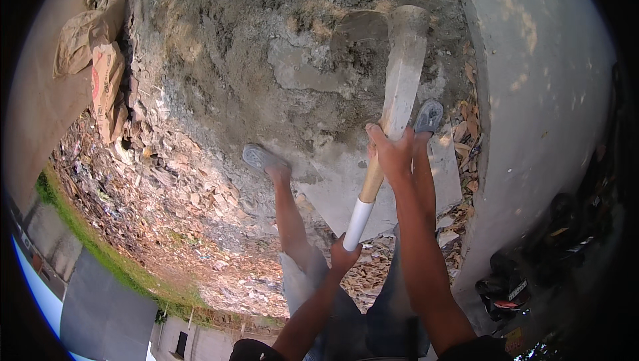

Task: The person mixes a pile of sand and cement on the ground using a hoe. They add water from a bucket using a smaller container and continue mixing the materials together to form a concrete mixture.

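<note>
Hoe [393, 88] with pale, mortar-caked wooden handle, blade in grey mortar [313, 68]

1. Landmark: shovel handle [398, 88], running from hands up to blade [359, 31] in the wet mortar heap [266, 61].
2. Right of handle: pale concrete wall [532, 94] close by, narrow gap w/ dry leaves [469, 128]; right foot [428, 116] fills it.
3. Left of handle: bare slab patch [333, 181], left foot [261, 158] on its edge; rubble [153, 194] beyond.
4. Far left of handle: cement sacks [100, 68] block heap's edge.
5. Above heap: open air.
</note>
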